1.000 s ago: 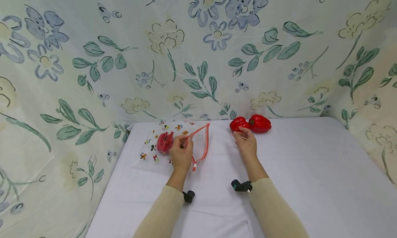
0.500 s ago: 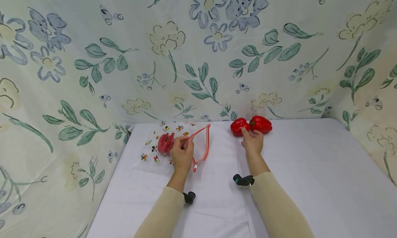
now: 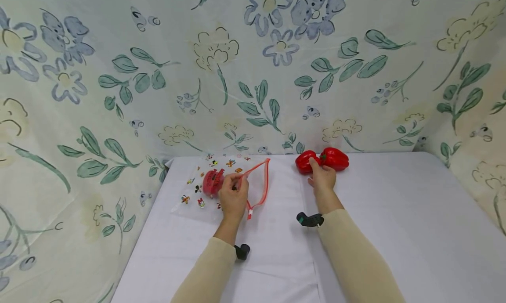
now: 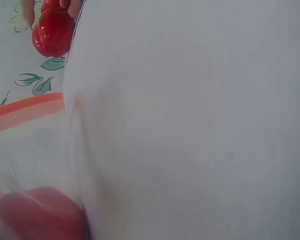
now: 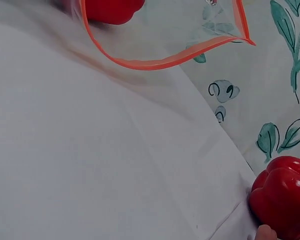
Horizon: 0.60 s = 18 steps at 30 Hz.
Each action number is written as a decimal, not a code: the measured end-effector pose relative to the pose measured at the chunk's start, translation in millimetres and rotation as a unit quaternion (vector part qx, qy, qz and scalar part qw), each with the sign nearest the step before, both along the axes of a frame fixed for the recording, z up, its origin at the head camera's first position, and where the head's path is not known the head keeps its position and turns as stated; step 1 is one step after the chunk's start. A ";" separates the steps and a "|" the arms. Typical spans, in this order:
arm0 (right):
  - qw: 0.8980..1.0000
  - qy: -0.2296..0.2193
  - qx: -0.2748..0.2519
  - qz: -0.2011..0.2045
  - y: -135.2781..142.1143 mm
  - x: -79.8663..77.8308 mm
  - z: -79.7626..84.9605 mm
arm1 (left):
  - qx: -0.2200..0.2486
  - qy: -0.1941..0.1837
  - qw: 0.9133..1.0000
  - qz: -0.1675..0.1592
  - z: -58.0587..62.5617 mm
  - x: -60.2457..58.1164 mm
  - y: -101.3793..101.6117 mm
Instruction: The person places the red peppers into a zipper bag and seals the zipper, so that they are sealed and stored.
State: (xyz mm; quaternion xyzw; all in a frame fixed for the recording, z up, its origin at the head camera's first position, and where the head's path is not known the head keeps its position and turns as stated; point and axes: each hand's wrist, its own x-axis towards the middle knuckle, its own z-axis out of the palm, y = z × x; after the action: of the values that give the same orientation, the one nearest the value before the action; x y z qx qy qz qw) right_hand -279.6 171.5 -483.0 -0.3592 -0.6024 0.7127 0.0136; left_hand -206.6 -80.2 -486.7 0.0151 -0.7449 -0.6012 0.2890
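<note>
My left hand (image 3: 234, 200) pinches the opening edge of a clear zip bag (image 3: 264, 186), which has a red-orange zip and cartoon figures printed on it. The bag's mouth gapes toward the right. Inside lies a red bell pepper (image 3: 211, 182), also showing through the plastic in the left wrist view. My right hand (image 3: 325, 181) grips a second red bell pepper (image 3: 304, 162) at the back of the table, thumb on its near side. The left wrist view shows fingers on two sides of that bell pepper (image 4: 52, 34). In the right wrist view only a fingertip (image 5: 265, 233) shows beside it.
Another red bell pepper (image 3: 335, 158) lies right beside the gripped one, its green stem toward it. A white cloth covers the table (image 3: 379, 215). Floral fabric (image 3: 245, 66) hangs close behind the table's back edge and along the sides.
My right hand has shifted right and around the left loose bell pepper, its fingers now closing on it. My left hand keeps its pinch on the zip bag, which stays in place.
</note>
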 end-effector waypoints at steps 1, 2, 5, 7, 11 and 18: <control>1.000 -0.002 -0.002 -0.002 -0.2 -0.9 0.4 | 0.000 0.001 1.000 0.000 0.4 0.1 -0.1; 1.000 -0.003 -0.004 -0.004 -0.4 -1.7 0.7 | -0.001 0.003 1.000 0.001 0.0 -0.2 -0.1; 1.000 -0.007 -0.005 -0.008 -1.1 -3.7 1.4 | -0.002 0.007 1.000 0.005 -0.5 -0.8 -0.3; 1.000 -0.007 -0.006 -0.010 -1.3 -4.6 1.9 | -0.002 0.009 1.000 0.006 -1.1 -1.3 -0.5; 1.000 -0.008 -0.010 -0.014 -1.3 -6.8 1.8 | 0.001 0.009 1.000 -0.001 -1.4 -1.0 -0.9; 1.000 -0.021 -0.005 -0.016 -1.6 -8.5 1.9 | 0.008 0.002 1.000 -0.005 -0.5 -0.4 -0.7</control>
State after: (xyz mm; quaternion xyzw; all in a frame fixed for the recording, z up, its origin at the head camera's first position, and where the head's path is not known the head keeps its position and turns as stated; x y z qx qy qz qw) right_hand -288.1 169.9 -481.1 -0.3840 -0.5928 0.7079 0.0103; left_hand -207.0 -80.9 -487.2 0.0128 -0.7394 -0.6086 0.2876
